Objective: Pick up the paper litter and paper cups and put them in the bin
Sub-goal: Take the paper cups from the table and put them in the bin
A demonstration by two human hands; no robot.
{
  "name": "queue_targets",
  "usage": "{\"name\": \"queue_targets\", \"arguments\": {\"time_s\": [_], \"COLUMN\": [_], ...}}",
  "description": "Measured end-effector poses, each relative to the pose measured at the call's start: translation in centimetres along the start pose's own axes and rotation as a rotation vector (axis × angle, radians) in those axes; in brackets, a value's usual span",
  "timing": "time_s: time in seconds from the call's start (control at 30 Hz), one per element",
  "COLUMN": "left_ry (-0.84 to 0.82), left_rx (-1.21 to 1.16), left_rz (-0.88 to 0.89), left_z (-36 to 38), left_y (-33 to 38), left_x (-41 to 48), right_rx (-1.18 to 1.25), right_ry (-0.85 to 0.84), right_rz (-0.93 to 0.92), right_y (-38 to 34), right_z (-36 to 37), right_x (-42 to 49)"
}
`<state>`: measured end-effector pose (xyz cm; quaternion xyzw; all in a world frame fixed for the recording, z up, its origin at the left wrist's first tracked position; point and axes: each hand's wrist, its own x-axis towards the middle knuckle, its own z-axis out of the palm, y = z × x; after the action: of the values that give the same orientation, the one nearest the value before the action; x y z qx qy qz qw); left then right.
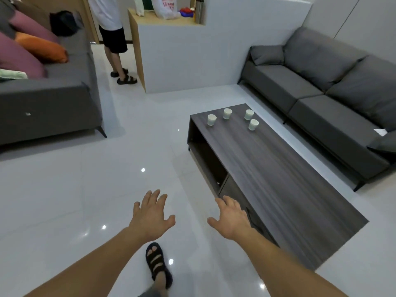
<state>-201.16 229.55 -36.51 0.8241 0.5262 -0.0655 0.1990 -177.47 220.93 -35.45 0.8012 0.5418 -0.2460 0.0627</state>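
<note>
White paper cups [227, 113], 4 of them, stand upright and apart on the far end of the dark wooden coffee table [278, 179], right of centre in the frame. Low in the frame, the left hand [151, 215] and right hand [230, 219] reach forward palms down, fingers spread apart, holding nothing. The left is over the glossy floor [64, 200], the right over the table's near edge. A white paper scrap [380, 132] lies on the grey sofa [310, 86] at the right edge. Another person [111, 28] stands upper left.

Glossy white floor [85, 189], matt wood-grain table [278, 179] (dark), cloth sofa [321, 82].
</note>
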Motion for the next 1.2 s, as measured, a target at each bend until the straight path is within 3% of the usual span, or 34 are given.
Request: {"name": "queue_targets", "arguments": {"time_s": [0.33,0.53,0.93,1.2], "left_ry": [-0.022,-0.076,-0.109,-0.189], "left_rx": [0.056,0.07,0.038,0.01], "left_rz": [0.185,0.195,0.171,0.234], "left_z": [-8.7,-11.2,-16.1,-17.7], "left_y": [0.6,1.5,6.2,6.3], "left_x": [21.7,32.5,55.0,68.9], "right_rx": [0.098,0.146,0.147,0.139], "right_ry": [0.028,-0.056,-0.077,-0.147], "right_rz": [0.161,0.224,0.138,0.207], "right_y": [1.1,2.1,4.3,4.2], "right_z": [-8.9,-11.8,-21.6,-24.8], "right_x": [16.1,24.8,48.8,61.3]}}
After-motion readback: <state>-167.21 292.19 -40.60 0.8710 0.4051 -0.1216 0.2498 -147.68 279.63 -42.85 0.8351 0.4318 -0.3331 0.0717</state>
